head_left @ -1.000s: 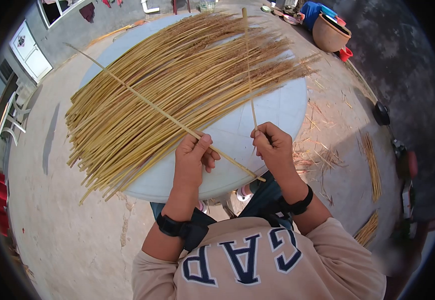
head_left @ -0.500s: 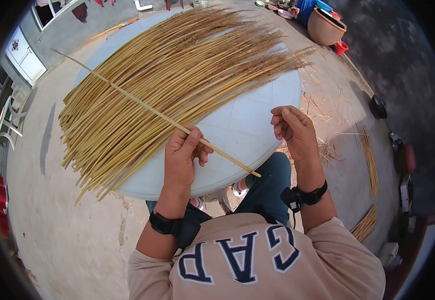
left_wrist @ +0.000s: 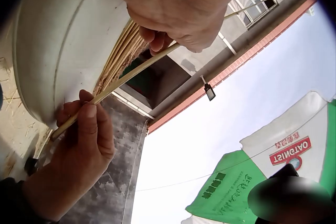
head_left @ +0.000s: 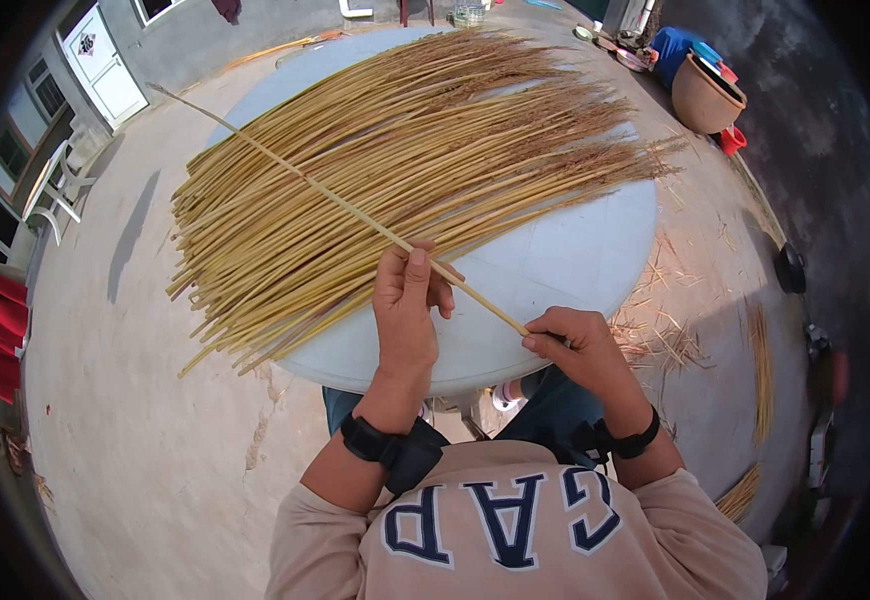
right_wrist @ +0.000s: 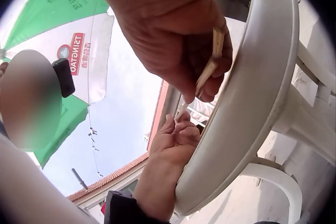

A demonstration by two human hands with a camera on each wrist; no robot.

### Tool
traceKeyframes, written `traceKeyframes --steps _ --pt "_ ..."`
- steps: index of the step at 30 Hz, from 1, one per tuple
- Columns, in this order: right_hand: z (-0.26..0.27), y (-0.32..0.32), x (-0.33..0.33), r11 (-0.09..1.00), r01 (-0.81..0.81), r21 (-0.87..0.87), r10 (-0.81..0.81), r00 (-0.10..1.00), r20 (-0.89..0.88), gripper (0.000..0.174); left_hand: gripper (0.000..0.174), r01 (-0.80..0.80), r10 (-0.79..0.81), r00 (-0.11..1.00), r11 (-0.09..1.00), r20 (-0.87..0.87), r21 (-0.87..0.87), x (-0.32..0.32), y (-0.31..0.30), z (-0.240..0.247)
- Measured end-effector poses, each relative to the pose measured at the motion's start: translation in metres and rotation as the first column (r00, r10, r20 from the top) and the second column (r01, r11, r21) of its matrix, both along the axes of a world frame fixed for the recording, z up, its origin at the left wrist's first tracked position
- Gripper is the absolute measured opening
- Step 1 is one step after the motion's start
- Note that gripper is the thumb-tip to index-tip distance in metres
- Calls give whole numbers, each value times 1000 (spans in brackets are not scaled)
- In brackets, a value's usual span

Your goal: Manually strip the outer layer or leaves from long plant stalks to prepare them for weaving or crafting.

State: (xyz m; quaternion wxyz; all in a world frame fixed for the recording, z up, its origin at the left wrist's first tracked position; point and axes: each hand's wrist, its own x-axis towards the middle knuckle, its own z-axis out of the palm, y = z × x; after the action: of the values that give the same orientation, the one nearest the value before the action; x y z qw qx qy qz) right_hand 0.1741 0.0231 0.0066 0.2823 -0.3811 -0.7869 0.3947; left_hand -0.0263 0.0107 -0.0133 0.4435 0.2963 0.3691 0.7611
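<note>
1. Head view: the stalk (head_left: pixel 355 213) slanted from far left to near right over the surface (head_left: pixel 600 230); your left hand (head_left: pixel 408 310) pinched it partway along, your right hand (head_left: pixel 577 345) its near end.
2. Left wrist view: your right thumb pressed it against bent fingers.
3. Right wrist view: your right hand curled round its end.

Room over near-right tabletop (head_left: pixel 585 255); stalk pile (head_left: pixel 385 170) blocks beyond

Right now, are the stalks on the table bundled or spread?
Spread: the stalks lie side by side in a wide layer across the white table, no tie visible.
</note>
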Motion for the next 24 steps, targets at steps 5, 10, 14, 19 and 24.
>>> traceKeyframes --steps 5,10,14,19,24 --pt "-4 0 15 999 9 48 -12 998 57 10 17 43 -46 997 998 66 54 -2 1 -5" --pt "-8 -1 16 999 40 25 -40 999 -15 8 17 49 -53 998 996 44 77 -1 0 -2" --pt "-12 -2 17 998 55 -11 -56 996 -70 8 17 37 -39 999 994 15 104 -1 0 -2" --pt "-13 0 21 986 47 -163 -61 995 -84 8 17 49 -51 999 992 14 119 1 -1 1" --pt "6 -3 5 993 -31 116 29 999 16 11 18 106 -104 994 990 -21 92 2 0 0"
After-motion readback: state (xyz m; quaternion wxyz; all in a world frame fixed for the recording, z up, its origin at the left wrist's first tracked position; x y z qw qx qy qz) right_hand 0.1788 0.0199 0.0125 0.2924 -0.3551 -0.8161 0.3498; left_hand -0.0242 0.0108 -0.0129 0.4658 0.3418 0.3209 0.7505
